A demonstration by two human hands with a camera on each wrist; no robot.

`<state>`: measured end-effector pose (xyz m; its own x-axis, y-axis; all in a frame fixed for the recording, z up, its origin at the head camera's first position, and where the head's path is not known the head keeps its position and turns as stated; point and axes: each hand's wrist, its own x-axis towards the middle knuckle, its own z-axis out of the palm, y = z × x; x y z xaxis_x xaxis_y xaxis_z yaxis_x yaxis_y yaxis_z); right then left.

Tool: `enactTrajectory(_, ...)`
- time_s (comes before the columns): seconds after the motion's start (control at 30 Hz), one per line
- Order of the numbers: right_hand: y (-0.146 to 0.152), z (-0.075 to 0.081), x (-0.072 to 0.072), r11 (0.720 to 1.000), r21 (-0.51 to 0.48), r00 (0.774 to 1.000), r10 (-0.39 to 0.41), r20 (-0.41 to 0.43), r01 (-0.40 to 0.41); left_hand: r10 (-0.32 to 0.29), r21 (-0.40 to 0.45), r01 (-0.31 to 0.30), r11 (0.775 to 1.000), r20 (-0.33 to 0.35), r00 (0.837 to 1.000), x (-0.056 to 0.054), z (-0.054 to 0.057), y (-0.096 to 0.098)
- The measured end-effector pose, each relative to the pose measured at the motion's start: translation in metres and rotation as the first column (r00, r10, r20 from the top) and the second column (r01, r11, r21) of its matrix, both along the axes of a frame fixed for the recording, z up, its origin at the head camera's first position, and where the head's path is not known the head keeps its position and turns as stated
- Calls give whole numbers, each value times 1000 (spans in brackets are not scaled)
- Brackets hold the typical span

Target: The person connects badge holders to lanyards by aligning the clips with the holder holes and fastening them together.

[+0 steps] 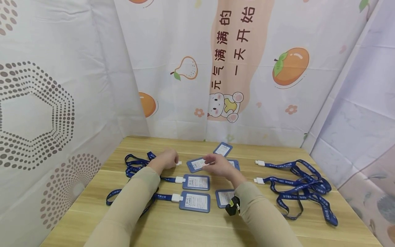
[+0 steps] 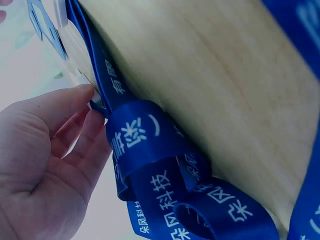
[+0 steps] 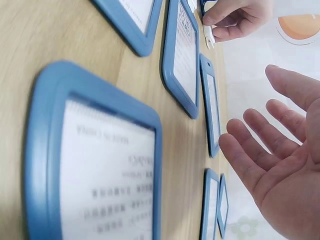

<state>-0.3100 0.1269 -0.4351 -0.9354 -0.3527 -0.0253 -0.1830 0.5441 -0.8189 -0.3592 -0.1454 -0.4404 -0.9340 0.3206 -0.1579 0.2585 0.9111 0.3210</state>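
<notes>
My left hand (image 1: 168,158) pinches the white plastic clip (image 3: 208,36) of a blue lanyard (image 2: 142,132) between thumb and fingers, at the back left of the table. The lanyard's strap lies loosely folded below that hand in the left wrist view. My right hand (image 1: 219,165) hovers with fingers spread and relaxed, holding nothing. Just left of its fingertips, a blue-framed card holder (image 1: 194,166) lies tilted on the table, apart from the clip. Another card holder (image 1: 236,164) is partly hidden behind the right hand.
Two card holders (image 1: 196,182) with lanyards attached lie in front of the left hand. A loose card holder (image 1: 223,198) sits by the right wrist, another (image 1: 223,149) at the back. Two lanyards (image 1: 303,181) lie tangled on the right. Printed curtains (image 1: 185,130) enclose the wooden table (image 1: 172,230).
</notes>
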Motion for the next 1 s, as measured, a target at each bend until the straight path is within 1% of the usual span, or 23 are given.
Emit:
enactTrajectory(0.1, 3, 3, 2, 1000, 23, 1000, 7, -17, -7, -31, -17, 31, 999, -15, 999, 2, 0, 3)
enactTrajectory(0.23, 9, 5, 4, 1000, 24, 1000, 8, -27, -8, -60, -21, 59, 998, -34, 998, 7, 1, 7)
enactTrajectory(0.33, 14, 6, 6, 1000, 26, 999, 16, -29, -16, -72, -21, 71, 997, -37, 997, 10, 1, 9)
enactTrajectory(0.43, 18, 8, 9, 998, 40, 999, 41, -28, -40, -76, -23, 75, 997, -32, 997, 12, 1, 10)
enactTrajectory(0.6, 23, 8, 9, 996, 60, 997, 70, -35, -68, -56, -22, 56, 998, -23, 998, 13, -1, 11)
enactTrajectory(0.8, 25, 9, 8, 996, 72, 997, 59, -39, -56, -22, -4, 22, 1000, -19, 1000, 14, -1, 11)
enactTrajectory(1.0, 25, 14, 7, 996, 77, 997, 55, -60, -51, -13, -4, 13, 1000, -30, 999, 18, -2, 11)
